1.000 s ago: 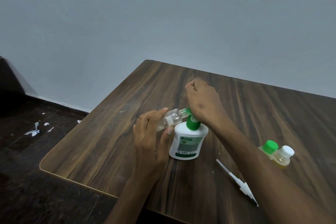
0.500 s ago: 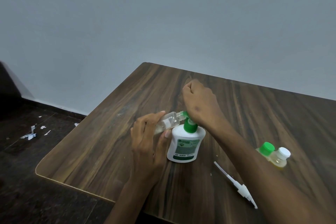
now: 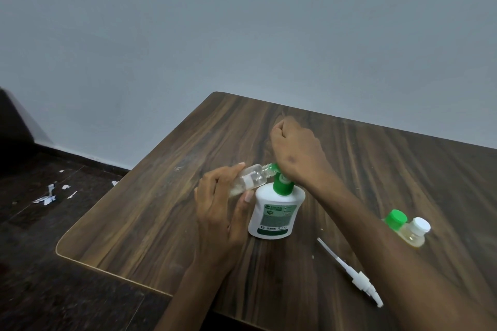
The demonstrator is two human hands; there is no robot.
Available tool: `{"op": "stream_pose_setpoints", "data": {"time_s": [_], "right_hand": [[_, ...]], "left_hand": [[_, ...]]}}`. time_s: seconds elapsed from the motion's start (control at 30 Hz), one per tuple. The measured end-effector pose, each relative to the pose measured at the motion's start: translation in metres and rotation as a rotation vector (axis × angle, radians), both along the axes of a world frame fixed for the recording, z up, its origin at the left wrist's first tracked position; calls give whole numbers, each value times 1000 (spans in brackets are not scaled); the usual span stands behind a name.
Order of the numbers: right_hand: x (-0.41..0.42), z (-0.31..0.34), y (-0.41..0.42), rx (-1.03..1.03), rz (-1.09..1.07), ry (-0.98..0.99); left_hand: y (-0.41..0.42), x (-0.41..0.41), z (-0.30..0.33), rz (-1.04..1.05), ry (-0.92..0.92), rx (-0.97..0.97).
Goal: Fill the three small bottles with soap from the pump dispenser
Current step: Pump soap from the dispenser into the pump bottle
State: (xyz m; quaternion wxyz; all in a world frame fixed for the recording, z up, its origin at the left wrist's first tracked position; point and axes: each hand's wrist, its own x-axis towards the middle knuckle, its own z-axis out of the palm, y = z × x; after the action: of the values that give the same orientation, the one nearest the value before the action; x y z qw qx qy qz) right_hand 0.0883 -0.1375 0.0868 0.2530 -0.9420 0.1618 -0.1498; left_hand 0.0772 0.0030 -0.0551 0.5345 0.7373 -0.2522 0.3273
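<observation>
A white soap dispenser [image 3: 274,212] with a green pump stands mid-table. My right hand [image 3: 295,150] sits on top of the pump head, fingers curled over it, and hides most of it. My left hand [image 3: 223,201] grips a small clear bottle [image 3: 248,179], tilted almost flat with its open neck against the green spout. Two more small bottles stand at the right, partly behind my right forearm: one with a green cap [image 3: 394,219], one with a white cap [image 3: 415,234] and yellowish liquid inside.
A white spray-pump insert with its tube [image 3: 352,274] lies on the dark wooden table [image 3: 150,217] near the front right. The table's rounded left corner is close to my left arm. White paper scraps [image 3: 47,197] litter the dark floor at the left.
Both hands, the bottle and the dispenser keep the same arrangement; the pump head appears pressed slightly lower. The view has shifted a little.
</observation>
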Motion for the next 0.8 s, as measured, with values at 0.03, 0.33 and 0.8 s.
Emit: {"op": "stream_pose_setpoints", "data": {"time_s": [0.03,0.33,0.8], "right_hand": [[0,0,0,1,-1,-4],[2,-3,0,-3,-1,-1],[1,-2,-1,4,18,-9]], "left_hand": [[0,0,0,-1,0,0],[1,0,0,-7,6,4],[1,-1,1,-8,18,5]]}}
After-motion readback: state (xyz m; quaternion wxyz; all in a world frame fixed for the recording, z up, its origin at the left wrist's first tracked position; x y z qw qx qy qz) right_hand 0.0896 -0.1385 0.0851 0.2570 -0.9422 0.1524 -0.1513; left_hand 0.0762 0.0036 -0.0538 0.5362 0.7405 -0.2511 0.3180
